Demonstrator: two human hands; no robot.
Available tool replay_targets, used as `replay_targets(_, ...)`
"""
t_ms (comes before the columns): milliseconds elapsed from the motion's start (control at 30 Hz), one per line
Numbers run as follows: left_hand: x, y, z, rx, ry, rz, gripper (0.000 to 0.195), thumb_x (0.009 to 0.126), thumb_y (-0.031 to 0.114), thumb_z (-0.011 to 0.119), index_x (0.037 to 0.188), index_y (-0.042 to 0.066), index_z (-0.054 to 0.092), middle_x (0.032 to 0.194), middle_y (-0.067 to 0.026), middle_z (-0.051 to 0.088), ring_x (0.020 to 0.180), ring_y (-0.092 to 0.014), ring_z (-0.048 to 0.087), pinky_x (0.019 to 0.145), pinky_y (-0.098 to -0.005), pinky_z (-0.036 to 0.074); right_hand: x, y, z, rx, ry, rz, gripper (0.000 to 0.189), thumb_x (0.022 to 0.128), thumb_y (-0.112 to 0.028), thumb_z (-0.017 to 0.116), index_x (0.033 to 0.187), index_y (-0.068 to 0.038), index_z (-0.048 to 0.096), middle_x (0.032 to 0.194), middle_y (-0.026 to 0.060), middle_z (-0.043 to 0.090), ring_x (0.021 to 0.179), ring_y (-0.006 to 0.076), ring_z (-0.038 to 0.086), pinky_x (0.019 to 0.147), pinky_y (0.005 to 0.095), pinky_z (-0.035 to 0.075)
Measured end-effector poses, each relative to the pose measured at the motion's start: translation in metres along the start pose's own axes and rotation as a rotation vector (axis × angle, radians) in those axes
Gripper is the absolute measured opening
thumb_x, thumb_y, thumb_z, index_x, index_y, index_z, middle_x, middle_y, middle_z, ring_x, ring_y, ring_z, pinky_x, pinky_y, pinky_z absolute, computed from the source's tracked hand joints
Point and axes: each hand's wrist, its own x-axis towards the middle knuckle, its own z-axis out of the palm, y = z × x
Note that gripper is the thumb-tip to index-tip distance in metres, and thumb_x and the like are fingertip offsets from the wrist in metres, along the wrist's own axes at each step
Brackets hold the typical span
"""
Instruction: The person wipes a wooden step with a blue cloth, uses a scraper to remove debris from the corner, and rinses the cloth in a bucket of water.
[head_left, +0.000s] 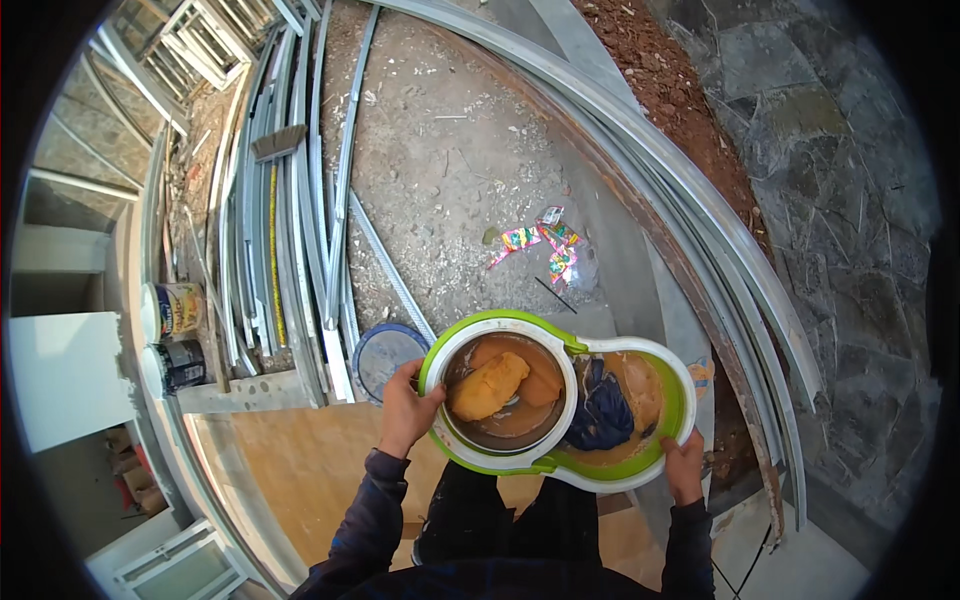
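Note:
Both my hands hold a green and white plastic spin-mop bucket (630, 345) by its rims, in front of my legs. My left hand (409, 409) grips the round white-rimmed end, its thumb over the edge. That round basket holds brownish water and a yellow-orange sponge (491, 386), with another orange-brown piece beside it. My right hand (684, 465) holds the rim of the other end, where a dark blue cloth (601, 409) lies in murky brown water beside a pale, wet lump (643, 386).
Metal profiles (300, 187) lie at left with a broom head (279, 142) on them. Long metal channels (675, 172) curve along the right. Paint buckets (176, 311) stand far left, near a round blue-rimmed lid (388, 360). Colourful wrappers (555, 240) litter the rough ground ahead.

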Motion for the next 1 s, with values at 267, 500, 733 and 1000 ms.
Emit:
replay_targets(267,0.133,-0.104,0.006,0.018,0.206,0.041,0.042,0.08,0.008,0.078,0.119,-0.004,0.067,0.096,-0.0171,0.075,0.084,-0.025,0.072,0.079,-0.0371,0.057,0.187,-0.009,0.133,-0.005,-0.086,-0.154,0.035,0.086,0.006,0.061,0.122,0.004,0.063,0.109,0.0114,0.072,0.098,0.0186,0.068,0.086,0.0325,0.053)
replay_targets(500,0.271,-0.2,0.069,-0.035,0.211,-0.092,0.036,0.083,0.005,0.074,0.118,-0.003,0.069,0.099,-0.0122,0.075,0.086,-0.019,0.071,0.08,-0.0336,0.057,0.35,0.02,0.249,-0.042,-0.183,-0.175,0.045,0.088,0.006,0.06,0.133,0.003,0.058,0.12,0.0141,0.07,0.111,0.0223,0.067,0.097,0.0346,0.051)
replay_targets(733,0.366,-0.283,0.125,-0.003,0.258,-0.112,0.043,0.082,0.009,0.076,0.123,-0.002,0.069,0.102,-0.0162,0.076,0.087,-0.024,0.074,0.081,-0.0366,0.057,0.466,0.066,0.328,-0.117,-0.211,-0.222,0.037,0.088,0.004,0.061,0.125,0.004,0.062,0.114,0.0138,0.072,0.107,0.0216,0.069,0.092,0.0351,0.052)
replay_targets(1000,0.379,-0.271,0.154,-0.151,0.27,-0.149,0.045,0.087,0.01,0.076,0.128,-0.007,0.065,0.105,-0.0147,0.075,0.09,-0.018,0.071,0.081,-0.0328,0.056,0.499,0.045,0.318,-0.155,-0.27,-0.113,0.036,0.089,0.0,0.063,0.125,0.003,0.063,0.113,0.0143,0.073,0.104,0.021,0.069,0.092,0.0355,0.052)
